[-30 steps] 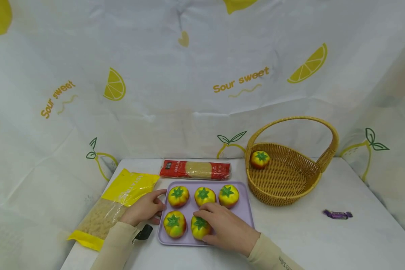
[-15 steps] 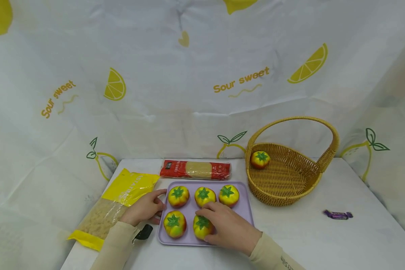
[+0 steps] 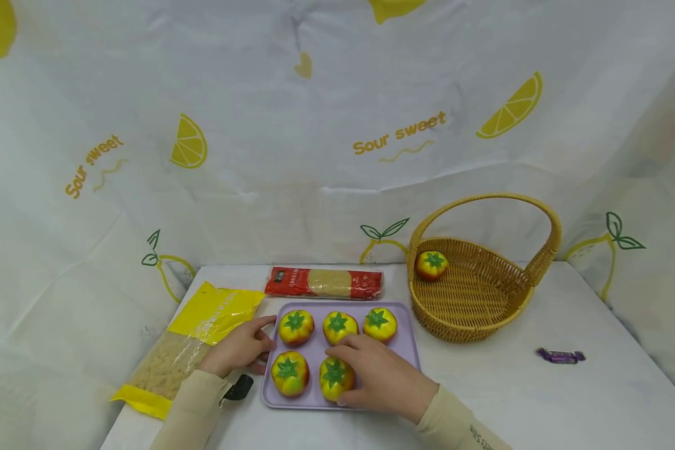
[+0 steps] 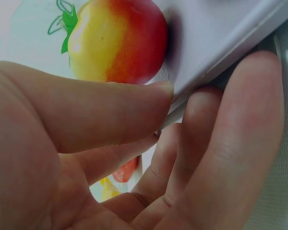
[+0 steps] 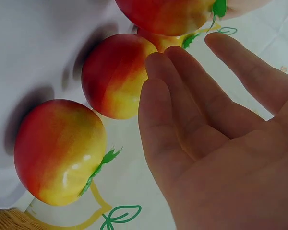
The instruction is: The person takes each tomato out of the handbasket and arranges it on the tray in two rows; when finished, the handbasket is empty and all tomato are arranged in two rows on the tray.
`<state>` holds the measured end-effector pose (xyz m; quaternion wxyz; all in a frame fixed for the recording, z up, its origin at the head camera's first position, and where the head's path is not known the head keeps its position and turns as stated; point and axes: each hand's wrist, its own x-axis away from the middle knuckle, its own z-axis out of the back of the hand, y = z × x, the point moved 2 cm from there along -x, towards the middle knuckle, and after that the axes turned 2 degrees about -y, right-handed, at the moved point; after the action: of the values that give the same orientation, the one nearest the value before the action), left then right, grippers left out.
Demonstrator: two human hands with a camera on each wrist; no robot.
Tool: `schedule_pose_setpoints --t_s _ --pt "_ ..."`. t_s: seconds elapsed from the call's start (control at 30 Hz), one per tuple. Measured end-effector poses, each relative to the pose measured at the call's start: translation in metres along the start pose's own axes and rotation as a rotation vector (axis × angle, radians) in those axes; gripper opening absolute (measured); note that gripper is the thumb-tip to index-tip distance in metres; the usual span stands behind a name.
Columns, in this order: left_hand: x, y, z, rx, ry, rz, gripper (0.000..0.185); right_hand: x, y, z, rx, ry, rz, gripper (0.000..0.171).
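A lilac tray (image 3: 315, 350) bears several round red-and-yellow fruits with green star-shaped leaf tops. My left hand (image 3: 242, 345) grips its left edge; in the left wrist view the thumb (image 4: 134, 110) lies at the rim and the other fingers reach beneath. My right hand (image 3: 379, 375) is over the tray's front right, its fingers spread around the front middle fruit (image 3: 336, 378). Seen from the right wrist, the fingers (image 5: 156, 115) are only slightly bent, with their tips just short of that fruit (image 5: 168, 14). Another fruit (image 3: 290, 374) sits at the front left.
A wicker basket (image 3: 467, 325) with one fruit (image 3: 431, 266) inside stands at the back right. Behind the tray lies a red noodle packet (image 3: 325, 283). A yellow bag (image 3: 188, 344) is left of the tray, partly under the left forearm. A purple-wrapped candy (image 3: 560, 356) lies right.
The right hand and the front middle fruit have shifted slightly to the right since the first frame. The left hand keeps its place at the tray.
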<state>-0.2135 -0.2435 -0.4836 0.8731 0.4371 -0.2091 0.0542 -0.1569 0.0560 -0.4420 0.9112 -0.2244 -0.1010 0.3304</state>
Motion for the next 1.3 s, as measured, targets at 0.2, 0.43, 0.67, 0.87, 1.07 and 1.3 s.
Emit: schedule_pose_setpoints --t_s 0.2,0.43,0.67,0.87,1.07,1.3 --pt "-0.001 0.002 0.000 0.002 -0.004 -0.009 0.062 0.001 0.002 0.004 0.010 0.048 0.030 0.066" --pt "0.000 0.005 0.000 -0.003 -0.006 -0.002 0.062 0.003 0.006 0.012 -0.007 0.060 0.034 0.066" --pt "0.000 0.005 0.001 -0.018 -0.007 0.019 0.063 0.010 0.018 0.030 -0.060 0.113 -0.002 0.062" --pt "-0.001 0.003 0.001 -0.024 -0.018 0.034 0.064 0.026 0.052 0.060 -0.064 0.177 -0.084 0.063" --pt "-0.002 0.000 0.001 -0.022 -0.005 0.035 0.063 0.042 0.095 0.101 -0.006 0.254 -0.145 0.059" --pt "-0.003 0.000 0.001 -0.025 -0.021 0.044 0.065 0.051 0.149 0.132 -0.033 0.290 -0.243 0.065"
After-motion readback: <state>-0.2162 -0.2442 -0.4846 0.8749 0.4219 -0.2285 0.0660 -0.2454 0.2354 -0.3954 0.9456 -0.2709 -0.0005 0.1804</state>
